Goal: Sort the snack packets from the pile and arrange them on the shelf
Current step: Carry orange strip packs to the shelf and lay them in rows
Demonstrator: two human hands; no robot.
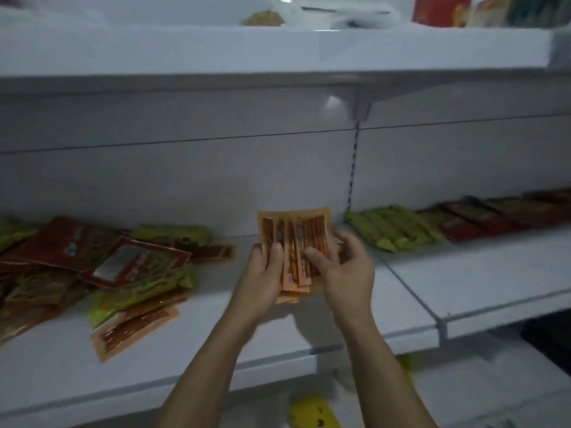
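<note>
1. While the stack of orange packets (293, 239) is held upright above the middle of the shelf (216, 350), both hands grip it; the packets are slightly fanned, faces toward the camera.
2. Left hand (265, 270): thumb curled over the front at the stack's left edge, fingers hidden behind it. Closed round the packets.
3. Right hand (343, 267): thumb pressed on the front near the stack's middle, fingers curled round the right edge. Also closed on the packets.
4. The stack's lower edges sit between the two palms. Motion blur there, so I cannot tell whether they touch the shelf board.
5. Pile (102, 264) of mixed packets lies on the shelf left of the hands, with red, green and orange ones overlapping, unsorted. One orange packet (133, 332) lies flat at the pile's front, partly under a green one.
6. Right of the hands, on the adjoining shelf section, a row of green packets (392, 230) lies overlapped, with a row of red packets (482, 217) just beyond it further right, both close to the back panel (185, 180).
7. Upper shelf (216, 54) overhead carries blurred packages, red and white. Details unreadable.
8. Yellow object (312, 412) shows below the shelf, between the forearms. Cannot tell what it is.
</note>
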